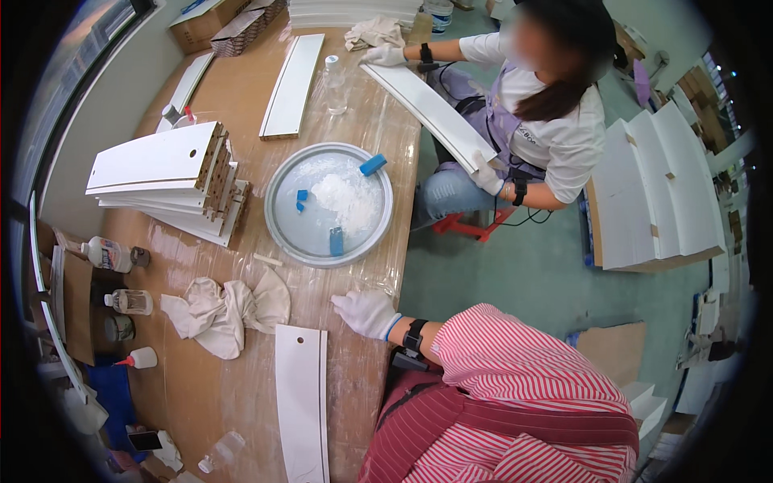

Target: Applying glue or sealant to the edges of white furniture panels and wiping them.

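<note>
My right hand (366, 314), in a white glove with a dark band at the wrist, is over the table's near edge. Its fingers are curled in, and whatever they may hold is hidden. Below it lies a long white panel (301, 402) with a hole near one end. To its left, a crumpled cream cloth (229, 312) rests on the table. Beyond the hand stands a round grey tray (274, 233) with white powder (346, 200) and blue blocks (373, 165) in it. My left hand is out of view.
Across from me a seated person's gloved hands hold a white panel (427, 113). Stacked white panels (153, 165) stand left of the tray. A clear bottle (336, 84) is behind it. More bottles (129, 302) line the left side. Panel stacks (656, 193) stand on the right.
</note>
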`<state>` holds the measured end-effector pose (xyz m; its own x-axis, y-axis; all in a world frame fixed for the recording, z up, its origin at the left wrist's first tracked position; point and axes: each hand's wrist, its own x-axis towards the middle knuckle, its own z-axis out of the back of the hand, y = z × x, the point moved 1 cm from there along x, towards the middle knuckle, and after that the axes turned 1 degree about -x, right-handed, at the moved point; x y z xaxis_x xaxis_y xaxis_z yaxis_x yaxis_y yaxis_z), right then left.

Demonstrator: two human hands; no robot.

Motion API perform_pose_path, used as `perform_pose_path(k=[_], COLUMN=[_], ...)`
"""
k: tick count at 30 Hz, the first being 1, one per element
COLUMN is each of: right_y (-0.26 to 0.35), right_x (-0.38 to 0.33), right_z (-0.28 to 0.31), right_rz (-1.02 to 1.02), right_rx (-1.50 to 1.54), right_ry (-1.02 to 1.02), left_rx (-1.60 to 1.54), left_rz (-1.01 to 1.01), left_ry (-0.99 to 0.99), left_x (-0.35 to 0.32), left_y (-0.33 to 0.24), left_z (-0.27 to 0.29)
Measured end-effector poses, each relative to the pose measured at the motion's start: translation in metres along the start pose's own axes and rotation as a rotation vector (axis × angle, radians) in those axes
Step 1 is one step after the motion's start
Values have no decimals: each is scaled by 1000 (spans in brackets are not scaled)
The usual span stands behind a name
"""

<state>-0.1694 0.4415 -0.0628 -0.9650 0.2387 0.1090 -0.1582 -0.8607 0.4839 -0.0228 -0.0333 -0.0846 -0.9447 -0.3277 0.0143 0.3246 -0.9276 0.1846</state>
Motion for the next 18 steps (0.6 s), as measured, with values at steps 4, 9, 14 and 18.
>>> perform_pose_path(k=[4, 9, 14, 18], right_y=[4, 26, 89, 121], right_x=[-2, -5, -4, -1], right_z=[10, 22, -10, -36], right_rz=[-1, 213, 280, 41], right_rx=[-37, -60, 76, -37], right_ry=[-1, -149, -81, 149], left_rx=[-193, -645, -595, -514], left_rz=[205, 325, 442, 539], left_ry=[152, 330, 419, 148], left_x=[0, 9, 13, 0], left_y=[14, 49, 53, 43], left_z=[2, 13, 17, 28])
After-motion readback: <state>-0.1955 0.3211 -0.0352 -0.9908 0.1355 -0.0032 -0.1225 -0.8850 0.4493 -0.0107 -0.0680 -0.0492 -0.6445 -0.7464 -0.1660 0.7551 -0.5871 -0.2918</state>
